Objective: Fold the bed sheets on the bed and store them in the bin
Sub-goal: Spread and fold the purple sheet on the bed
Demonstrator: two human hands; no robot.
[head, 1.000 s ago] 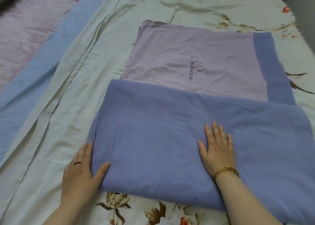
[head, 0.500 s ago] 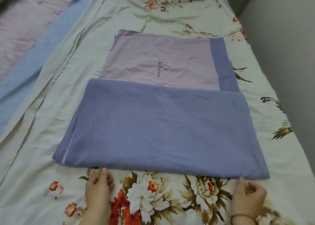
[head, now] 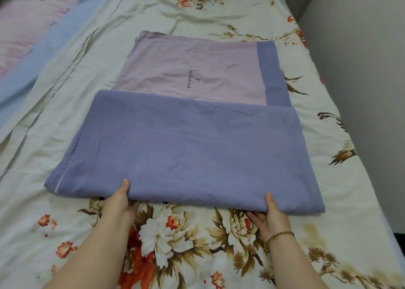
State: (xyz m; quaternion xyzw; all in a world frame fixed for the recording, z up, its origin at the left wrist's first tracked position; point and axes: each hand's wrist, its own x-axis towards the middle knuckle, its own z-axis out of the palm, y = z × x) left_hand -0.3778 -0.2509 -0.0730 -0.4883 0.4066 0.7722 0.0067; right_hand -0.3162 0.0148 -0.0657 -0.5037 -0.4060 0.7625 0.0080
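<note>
The sheet (head: pixel 186 148) lies on the bed (head: pixel 65 91) straight ahead, its long side running left to right. The left hand (head: pixel 119 203) and right hand (head: pixel 271 214) each pinch its near edge, thumbs on top, fingers tucked under.

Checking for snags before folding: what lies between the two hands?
Head view: between left hand and right hand, only the near edge of the purple sheet and floral bedspread.

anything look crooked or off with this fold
Slightly: on the sheet, the folded near half juts left past the pink half, and a pale strip shows at its near-left corner, so the side edges look misaligned.
</note>
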